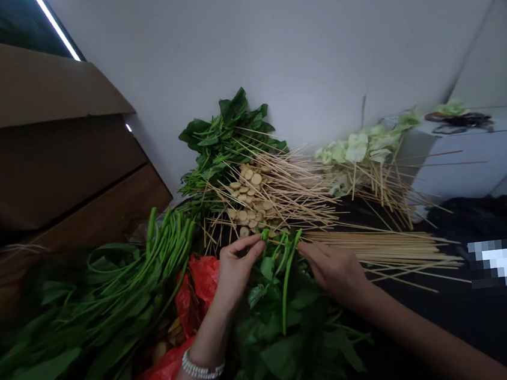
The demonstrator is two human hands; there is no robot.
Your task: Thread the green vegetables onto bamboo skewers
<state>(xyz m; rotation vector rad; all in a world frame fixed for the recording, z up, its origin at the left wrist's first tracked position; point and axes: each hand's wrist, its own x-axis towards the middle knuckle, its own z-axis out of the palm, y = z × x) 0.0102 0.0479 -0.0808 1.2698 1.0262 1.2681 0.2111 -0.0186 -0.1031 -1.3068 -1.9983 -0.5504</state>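
Observation:
Thumb and fingers of my left hand point(241, 264) pinch the tip of a green vegetable stem point(264, 235). My right hand point(337, 269) is closed close to the upper end of a long green stem point(287, 277) that hangs down between the hands. What its fingertips grip is mostly hidden. Below both hands lies a heap of leafy greens point(283, 347). Just beyond them is a pile of skewered pale round slices point(249, 193), with bare stick ends pointing right. Loose wooden skewers point(396, 250) lie in a bundle beside my right hand.
Long-stemmed greens point(106, 302) fill the left side, next to a red plastic bag point(203, 277). More greens point(229, 129) are stacked against the wall. Skewered pale green leaves point(358, 149) lie at the back right. A cardboard box point(36, 146) stands at the left.

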